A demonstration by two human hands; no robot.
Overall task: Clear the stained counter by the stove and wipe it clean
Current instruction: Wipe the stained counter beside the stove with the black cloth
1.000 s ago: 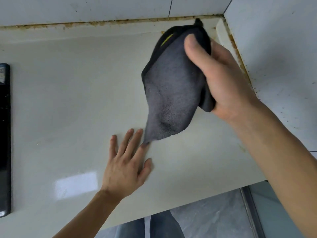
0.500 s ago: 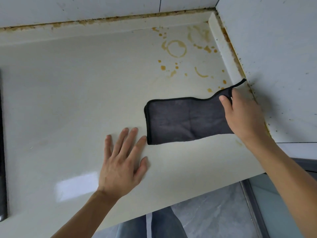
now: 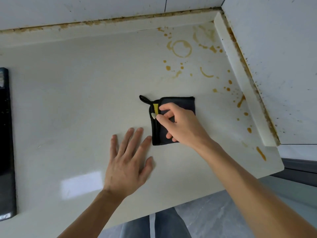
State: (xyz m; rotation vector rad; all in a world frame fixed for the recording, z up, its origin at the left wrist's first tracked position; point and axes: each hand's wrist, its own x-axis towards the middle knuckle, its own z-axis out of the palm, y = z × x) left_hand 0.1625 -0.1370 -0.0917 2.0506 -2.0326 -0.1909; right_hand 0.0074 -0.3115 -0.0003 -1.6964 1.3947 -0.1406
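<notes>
A dark grey cloth (image 3: 183,104) with black trim, a yellow tag and a hanging loop lies folded small on the cream counter (image 3: 77,103). My right hand (image 3: 180,124) rests on top of it, thumb and forefinger pinching its folded left edge. My left hand (image 3: 127,162) lies flat on the counter, fingers spread, its fingertips just left of the cloth. Brown ring stains and splashes (image 3: 181,48) mark the counter's far right corner and run down along the right upstand.
The black stove edge (image 3: 5,143) runs along the far left. A tiled wall stands behind, and a speckled white wall (image 3: 277,57) closes the right side. The counter's front edge (image 3: 188,201) drops to a grey floor, with my legs below.
The cloth went from held up in my right hand, to spread flat on the counter, to folded over into a small square. My left hand stayed flat in place.
</notes>
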